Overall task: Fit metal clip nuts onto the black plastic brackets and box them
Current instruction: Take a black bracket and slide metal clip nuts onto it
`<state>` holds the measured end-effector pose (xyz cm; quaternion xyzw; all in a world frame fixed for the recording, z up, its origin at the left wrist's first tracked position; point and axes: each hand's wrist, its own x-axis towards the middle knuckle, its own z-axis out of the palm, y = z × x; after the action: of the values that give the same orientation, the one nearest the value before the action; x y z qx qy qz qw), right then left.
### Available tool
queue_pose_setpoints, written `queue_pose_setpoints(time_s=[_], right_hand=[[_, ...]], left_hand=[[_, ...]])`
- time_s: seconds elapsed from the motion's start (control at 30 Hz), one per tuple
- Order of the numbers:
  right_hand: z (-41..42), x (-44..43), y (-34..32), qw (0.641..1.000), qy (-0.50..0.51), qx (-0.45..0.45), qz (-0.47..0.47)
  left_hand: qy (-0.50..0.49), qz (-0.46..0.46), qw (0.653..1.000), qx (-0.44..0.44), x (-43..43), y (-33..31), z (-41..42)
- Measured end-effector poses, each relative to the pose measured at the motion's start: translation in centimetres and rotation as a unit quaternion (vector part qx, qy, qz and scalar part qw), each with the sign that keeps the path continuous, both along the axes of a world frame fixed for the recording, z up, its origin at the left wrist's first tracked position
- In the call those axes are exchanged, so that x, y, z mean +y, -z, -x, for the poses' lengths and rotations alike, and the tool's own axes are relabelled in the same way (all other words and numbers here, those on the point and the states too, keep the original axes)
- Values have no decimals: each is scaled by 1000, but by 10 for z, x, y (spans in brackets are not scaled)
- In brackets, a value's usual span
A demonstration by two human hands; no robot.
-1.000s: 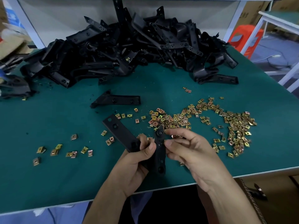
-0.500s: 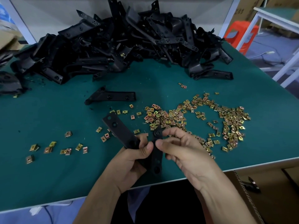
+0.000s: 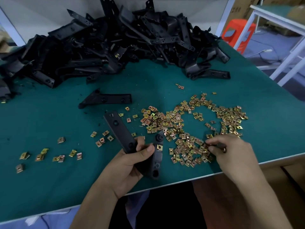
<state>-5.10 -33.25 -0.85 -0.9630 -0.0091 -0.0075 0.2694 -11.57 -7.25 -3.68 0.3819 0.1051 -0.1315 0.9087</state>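
Black brackets [image 3: 115,47] and gold-yellow clip nuts [image 3: 189,123] lie on a dark teal table [image 3: 49,116].

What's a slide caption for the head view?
Left hand grips a black bracket with one clip nut fitted; right hand picks at the loose clip nuts.

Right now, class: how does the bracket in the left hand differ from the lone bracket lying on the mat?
The held bracket is gripped by the left hand; the lone bracket lies untouched. The held bracket carries a clip nut; the lone bracket shows none. Both are black plastic.
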Motion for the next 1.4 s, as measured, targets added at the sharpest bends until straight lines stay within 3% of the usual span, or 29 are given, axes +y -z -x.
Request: queue_pose_setpoints(time_s=[0.6,0.73,0.9,1.0,1.13,1.23,1.4], right_hand=[[-7,-4,22,997,-15,-80,-20],[-7,-6,23,993,39,-101,-47],[2,0,14,986,56,-66,-143],[16,15,-2,953,43,-21,-299],[45,46,-14,854,34,132,-503],[63,67,-14,807,28,205,-554],[72,90,-14,776,8,279,-565]], left_hand=[[-2,0,1000,0,-1,0,-1],[-2,-3,1000,-1,-1,-1,-1],[0,-4,1000,1,-2,-1,-1],[-2,-5,1000,-1,-2,-2,-1],[-18,-23,1000,-6,-5,0,-1],[-32,-8,999,-31,-4,3,1],[-16,25,997,-71,1,7,7]])
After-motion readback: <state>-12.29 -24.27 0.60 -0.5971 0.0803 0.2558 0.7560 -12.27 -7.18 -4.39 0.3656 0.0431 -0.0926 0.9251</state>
